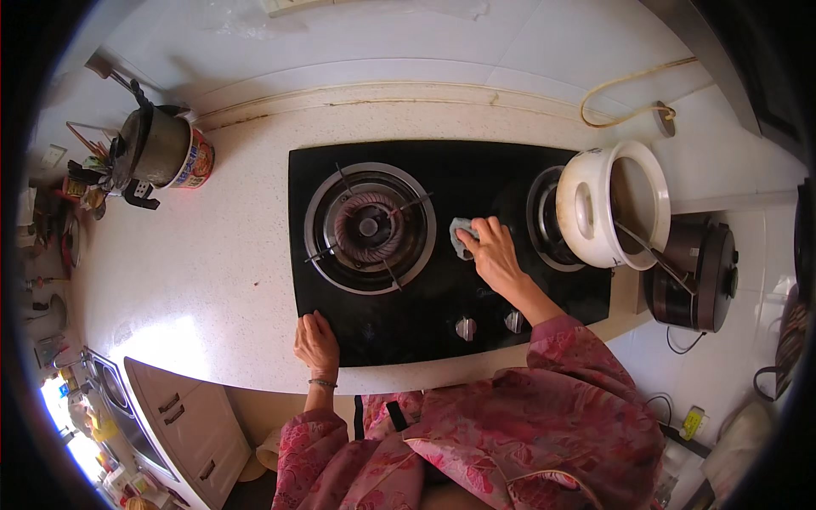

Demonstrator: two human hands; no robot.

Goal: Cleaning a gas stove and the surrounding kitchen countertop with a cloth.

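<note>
My right hand (495, 255) presses a crumpled grey cloth (462, 238) onto the black glass gas hob (408, 325), between its two burners. At the hob's front left corner, my left hand (317, 344) rests with curled fingers; nothing shows in it. The left burner (368, 227) has thin metal pan supports and no pot on it. Over the right burner (549, 217) stands a white pot (577, 217) with a handle on its side and a ladle (663, 258) inside. Two control knobs (466, 329) sit at the hob's front edge.
Beyond the white pot is a dark brown electric cooker (695, 274). A metal saucepan (159, 146) rests on a printed tub (199, 162) at the back left of the speckled worktop (191, 255). A yellowish hose (590, 95) runs along the tiled wall. A range hood (707, 57) overhangs the upper right.
</note>
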